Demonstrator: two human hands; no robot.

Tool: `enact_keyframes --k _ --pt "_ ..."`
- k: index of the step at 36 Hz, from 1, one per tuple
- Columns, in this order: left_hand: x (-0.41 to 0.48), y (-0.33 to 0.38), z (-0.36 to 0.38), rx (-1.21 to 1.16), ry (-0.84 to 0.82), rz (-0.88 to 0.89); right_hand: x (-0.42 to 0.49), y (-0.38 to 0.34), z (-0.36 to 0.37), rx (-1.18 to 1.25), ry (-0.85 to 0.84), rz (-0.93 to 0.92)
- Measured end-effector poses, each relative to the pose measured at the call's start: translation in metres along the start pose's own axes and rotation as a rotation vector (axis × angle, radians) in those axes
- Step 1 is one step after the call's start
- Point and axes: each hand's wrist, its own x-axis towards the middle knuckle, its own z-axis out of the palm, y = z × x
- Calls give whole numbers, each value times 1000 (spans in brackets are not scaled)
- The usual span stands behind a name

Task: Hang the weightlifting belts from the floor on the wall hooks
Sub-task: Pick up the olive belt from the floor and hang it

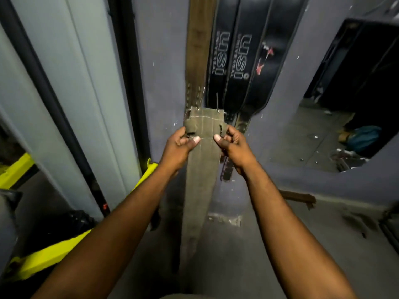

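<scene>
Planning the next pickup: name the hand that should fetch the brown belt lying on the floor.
Right, probably. The brown belt lies on the side of the right hand; the left hand would have to cross the olive belt that both pinch.

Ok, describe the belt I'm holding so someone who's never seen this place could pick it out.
Find the grey wall where belts hang side by side. Below them, the left hand and right hand grip the top of the olive belt. It is faded fabric with pale stitching and torn edges, unlike the brown belt and black printed belts.
</scene>
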Motion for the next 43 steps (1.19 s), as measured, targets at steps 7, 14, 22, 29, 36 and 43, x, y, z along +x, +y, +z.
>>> enact_keyframes --k 7,14,22,29,36,43 --pt "31 66 27 -44 72 220 28 -79 -10 -10 127 -241" --pt "62 111 33 -109 123 276 38 -114 0 -70 196 -301" --pt "84 159 40 -139 135 376 52 -156 -1 -197 351 -414" --pt "86 179 49 -266 168 409 43 -144 3 -361 453 -412" --pt "86 194 55 -322 199 410 42 -149 -1 -359 448 -428" --pt "90 201 49 -353 238 401 41 -120 4 -490 497 -371"
